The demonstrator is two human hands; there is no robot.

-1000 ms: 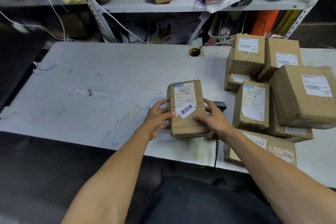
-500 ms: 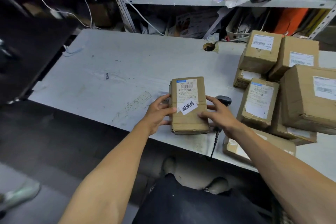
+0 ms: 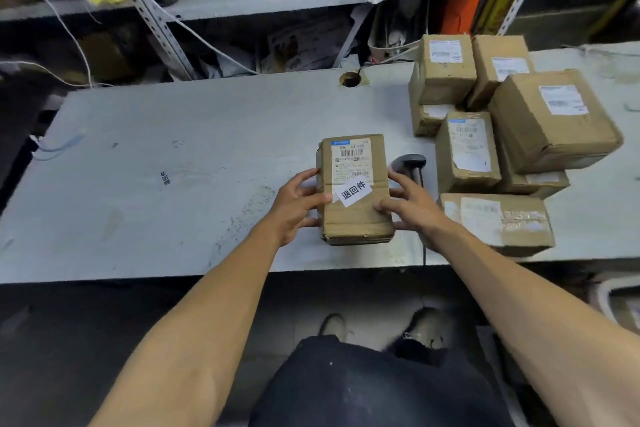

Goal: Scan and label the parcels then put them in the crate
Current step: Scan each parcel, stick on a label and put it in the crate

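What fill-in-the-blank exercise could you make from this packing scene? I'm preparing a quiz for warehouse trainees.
1. The left hand and right hand hold the brown cardboard parcel from ____ sides.
2. The slanted white sticker with black characters sits ____ the parcel's printed shipping label.
3. The dark handheld barcode scanner lies between the held parcel and the ____ of other brown parcels.
4. All of it rests on the grey ____.

Missing words: opposite; below; pile; table
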